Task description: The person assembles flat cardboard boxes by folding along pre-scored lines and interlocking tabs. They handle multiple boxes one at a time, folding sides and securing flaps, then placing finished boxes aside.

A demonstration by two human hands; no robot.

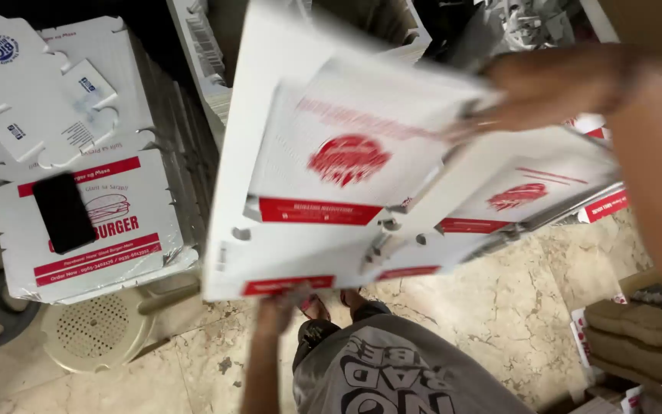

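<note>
While we stand on pale marble floor [499, 307], a stack of flat boxes [86, 222] with a black phone [63, 212] sits left. Our left hand [281, 303] pinches the blurred white-and-red carton [331, 176]'s near edge; our right hand [553, 84] grips its far side, fingers smeared.

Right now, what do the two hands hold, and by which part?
Both hold flat white cardboard boxes: the left hand at the near bottom edge, the right hand at the upper right edge.

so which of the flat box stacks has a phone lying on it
The stack of flat burger boxes at left, resting on a plastic stool; a black phone lies on top. The blanks in the hands carry none.
</note>
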